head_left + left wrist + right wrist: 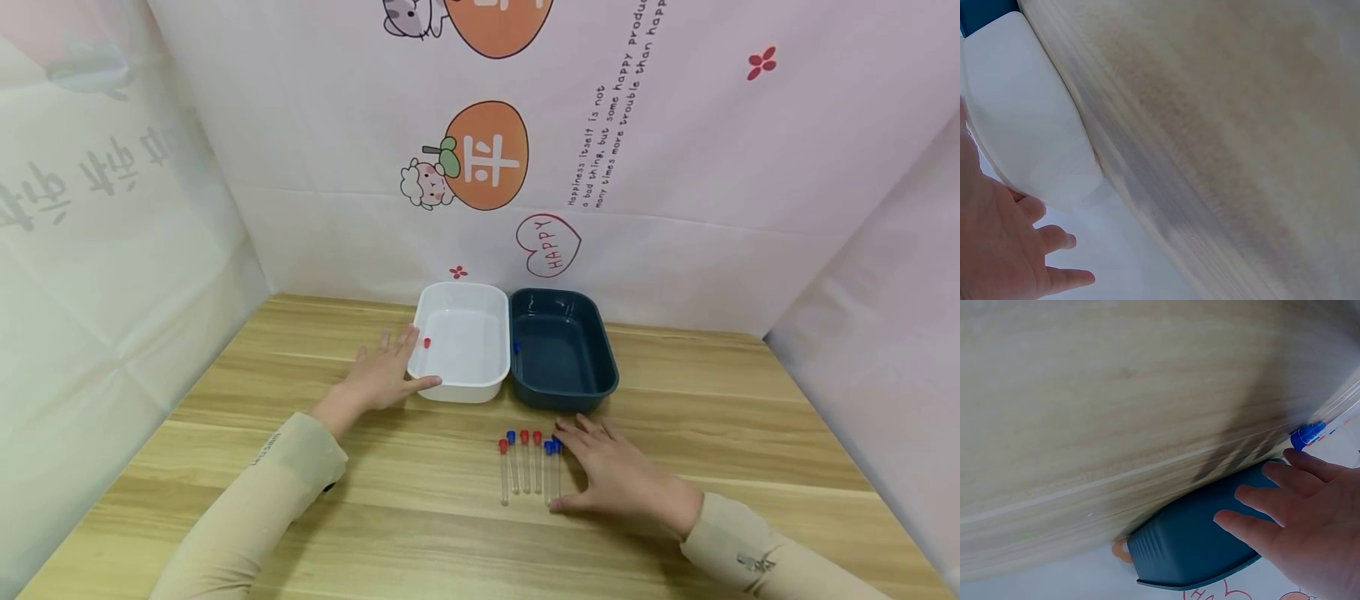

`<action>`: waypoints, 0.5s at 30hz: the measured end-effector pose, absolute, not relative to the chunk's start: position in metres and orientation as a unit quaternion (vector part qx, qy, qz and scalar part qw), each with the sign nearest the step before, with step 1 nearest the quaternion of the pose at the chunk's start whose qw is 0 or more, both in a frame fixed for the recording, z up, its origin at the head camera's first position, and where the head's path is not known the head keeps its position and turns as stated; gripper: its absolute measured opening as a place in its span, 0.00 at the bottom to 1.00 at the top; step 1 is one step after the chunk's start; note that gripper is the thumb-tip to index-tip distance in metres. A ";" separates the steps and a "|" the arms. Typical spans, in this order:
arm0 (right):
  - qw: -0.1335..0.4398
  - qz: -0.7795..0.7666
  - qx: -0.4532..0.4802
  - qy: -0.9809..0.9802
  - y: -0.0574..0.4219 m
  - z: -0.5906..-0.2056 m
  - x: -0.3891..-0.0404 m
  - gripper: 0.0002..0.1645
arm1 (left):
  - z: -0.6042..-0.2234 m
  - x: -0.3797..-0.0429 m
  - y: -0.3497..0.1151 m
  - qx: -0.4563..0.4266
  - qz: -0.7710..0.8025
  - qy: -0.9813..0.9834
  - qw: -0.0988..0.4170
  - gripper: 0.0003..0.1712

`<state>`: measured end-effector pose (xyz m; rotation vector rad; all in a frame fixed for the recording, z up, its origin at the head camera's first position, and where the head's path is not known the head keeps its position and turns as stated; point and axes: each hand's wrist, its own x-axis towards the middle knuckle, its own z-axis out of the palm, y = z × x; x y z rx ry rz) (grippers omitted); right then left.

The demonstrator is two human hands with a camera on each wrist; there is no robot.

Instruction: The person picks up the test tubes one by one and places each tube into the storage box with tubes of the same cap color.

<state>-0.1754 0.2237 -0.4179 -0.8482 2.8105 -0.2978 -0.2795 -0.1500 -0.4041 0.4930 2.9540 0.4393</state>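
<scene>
Several clear test tubes (527, 471) with red or blue caps lie side by side on the table, caps toward the trays. My right hand (615, 471) is spread at the row's right end, index finger by a blue cap (1307, 435) and thumb by the rightmost tube's lower end. Whether it touches that tube I cannot tell. My left hand (381, 375) rests against the left side of the white tray (465, 392), fingers extended along the rim and thumb at the near corner. A red cap (427, 342) shows inside this tray.
Right of the white tray, close against it, stands a dark blue tray (562, 400) with a blue cap (517, 347) at its left inner side. Both trays sit at the wooden table's (420, 517) back edge, before a printed cloth (675, 275). Cloth also hangs at both sides.
</scene>
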 end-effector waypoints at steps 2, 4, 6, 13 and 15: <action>0.094 -0.102 -0.284 0.949 0.224 -0.417 -0.176 0.66 | -0.404 -0.279 -0.150 0.163 0.148 0.974 0.058 0.62; 0.094 -0.102 -0.283 0.949 0.224 -0.417 -0.176 0.65 | -0.403 -0.279 -0.150 0.163 0.150 0.973 0.058 0.62; 0.092 -0.102 -0.284 0.949 0.224 -0.416 -0.176 0.64 | -0.403 -0.279 -0.150 0.164 0.152 0.973 0.057 0.62; 0.095 -0.110 -0.277 0.950 0.224 -0.417 -0.177 0.64 | -0.404 -0.278 -0.150 0.163 0.152 0.973 0.056 0.62; 0.098 -0.114 -0.274 0.950 0.223 -0.416 -0.177 0.64 | -0.405 -0.278 -0.150 0.162 0.151 0.973 0.056 0.62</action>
